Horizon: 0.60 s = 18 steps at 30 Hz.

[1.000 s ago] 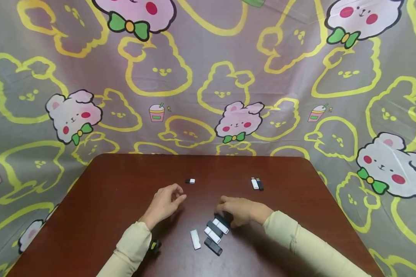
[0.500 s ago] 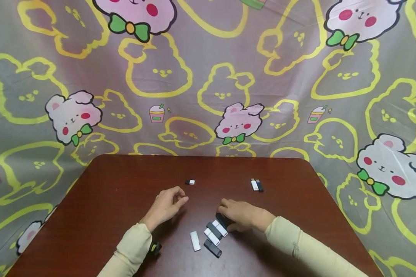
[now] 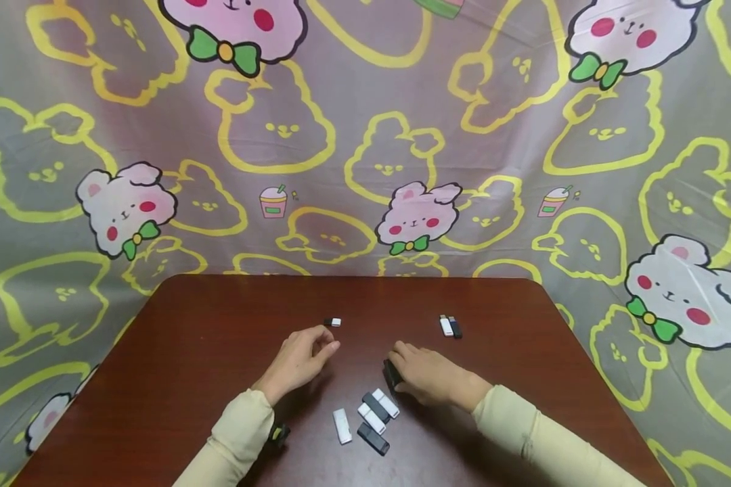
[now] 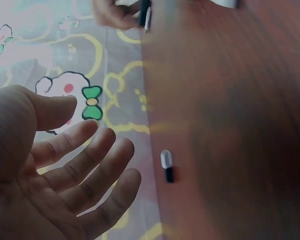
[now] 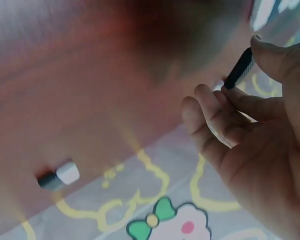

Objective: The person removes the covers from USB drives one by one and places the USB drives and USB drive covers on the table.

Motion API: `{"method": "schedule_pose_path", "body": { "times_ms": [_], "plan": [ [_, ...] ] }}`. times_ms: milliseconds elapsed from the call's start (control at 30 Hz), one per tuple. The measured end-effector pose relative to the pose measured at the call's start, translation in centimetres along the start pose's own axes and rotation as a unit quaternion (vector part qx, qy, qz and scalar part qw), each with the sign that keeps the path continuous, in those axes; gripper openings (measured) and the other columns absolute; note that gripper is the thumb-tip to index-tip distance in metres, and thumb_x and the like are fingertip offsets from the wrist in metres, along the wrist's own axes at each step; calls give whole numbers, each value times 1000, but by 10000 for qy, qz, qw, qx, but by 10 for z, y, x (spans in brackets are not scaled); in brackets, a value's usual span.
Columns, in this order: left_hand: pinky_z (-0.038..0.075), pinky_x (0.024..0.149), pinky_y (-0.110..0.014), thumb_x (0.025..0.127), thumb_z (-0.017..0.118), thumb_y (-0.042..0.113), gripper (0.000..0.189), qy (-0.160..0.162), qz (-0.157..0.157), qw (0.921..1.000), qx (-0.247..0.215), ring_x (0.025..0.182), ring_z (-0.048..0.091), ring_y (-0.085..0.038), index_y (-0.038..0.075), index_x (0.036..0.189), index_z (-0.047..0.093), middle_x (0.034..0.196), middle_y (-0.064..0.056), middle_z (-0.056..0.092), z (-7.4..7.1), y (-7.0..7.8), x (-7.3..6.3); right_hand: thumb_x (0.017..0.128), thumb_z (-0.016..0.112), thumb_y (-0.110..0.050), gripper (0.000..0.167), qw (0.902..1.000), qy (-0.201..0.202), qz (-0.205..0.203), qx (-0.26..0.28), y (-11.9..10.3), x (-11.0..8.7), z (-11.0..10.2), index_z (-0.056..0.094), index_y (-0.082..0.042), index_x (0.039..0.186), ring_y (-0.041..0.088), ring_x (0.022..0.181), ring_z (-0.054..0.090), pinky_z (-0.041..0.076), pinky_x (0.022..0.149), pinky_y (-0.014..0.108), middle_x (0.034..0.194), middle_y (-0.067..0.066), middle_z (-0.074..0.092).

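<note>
My right hand [image 3: 429,375] pinches a black USB flash drive [image 3: 392,373] between thumb and fingers; the right wrist view shows the same black drive [image 5: 239,69] on edge. Just nearer to me lies a group of drives: a white one [image 3: 386,403], a dark grey one [image 3: 375,407] and another white one [image 3: 372,418]. A dark drive [image 3: 373,438] and a separate white drive [image 3: 342,426] lie closest to me. My left hand [image 3: 298,362] holds nothing, its fingers loosely bent in the left wrist view.
Beyond my left hand lies a small black-and-white pair [image 3: 335,322], partly hidden by the fingers in the head view. Farther right, a white drive [image 3: 447,326] and a dark blue drive [image 3: 455,328] lie side by side. Patterned cloth [image 3: 317,155] hangs behind the brown table [image 3: 219,325].
The black drive has come away from the top of the group, drawn slightly away from me and right in my right hand. My left hand has shifted slightly right.
</note>
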<state>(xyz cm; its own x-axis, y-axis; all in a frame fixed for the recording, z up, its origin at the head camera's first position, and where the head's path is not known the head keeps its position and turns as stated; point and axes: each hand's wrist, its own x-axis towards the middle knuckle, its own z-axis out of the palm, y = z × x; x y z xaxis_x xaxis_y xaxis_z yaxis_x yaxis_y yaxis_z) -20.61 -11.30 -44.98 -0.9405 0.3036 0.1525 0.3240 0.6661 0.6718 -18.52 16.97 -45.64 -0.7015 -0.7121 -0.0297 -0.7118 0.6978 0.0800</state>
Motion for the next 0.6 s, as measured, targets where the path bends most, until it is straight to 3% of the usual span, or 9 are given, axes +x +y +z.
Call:
{"method": "schedule_pose_path", "body": {
  "times_ms": [233,433,600],
  "plan": [
    [45,66,-24,97,69,28,11,175,479,9987,-9,69,54,-5,17,98,70,82,7,66,3,22,17,95,72,-32,55,9958,703,327,487,17,8,-25,53,-1,136,16,101,59,59,86,32,123,9,56],
    [48,70,-25,98,67,33,18,-85,442,9985,-302,74,58,-6,16,103,70,88,5,71,8,40,26,93,74,-30,55,9888,1334,377,555,19,8,-44,52,-3,136,16,102,58,58,86,31,124,8,56],
    [50,74,-28,99,65,35,22,-190,326,9977,-564,80,59,-10,15,106,71,94,2,73,9,53,29,93,74,-27,53,9842,1587,430,651,15,10,-56,51,-7,137,14,104,57,59,84,30,125,4,55]
  ]
}}
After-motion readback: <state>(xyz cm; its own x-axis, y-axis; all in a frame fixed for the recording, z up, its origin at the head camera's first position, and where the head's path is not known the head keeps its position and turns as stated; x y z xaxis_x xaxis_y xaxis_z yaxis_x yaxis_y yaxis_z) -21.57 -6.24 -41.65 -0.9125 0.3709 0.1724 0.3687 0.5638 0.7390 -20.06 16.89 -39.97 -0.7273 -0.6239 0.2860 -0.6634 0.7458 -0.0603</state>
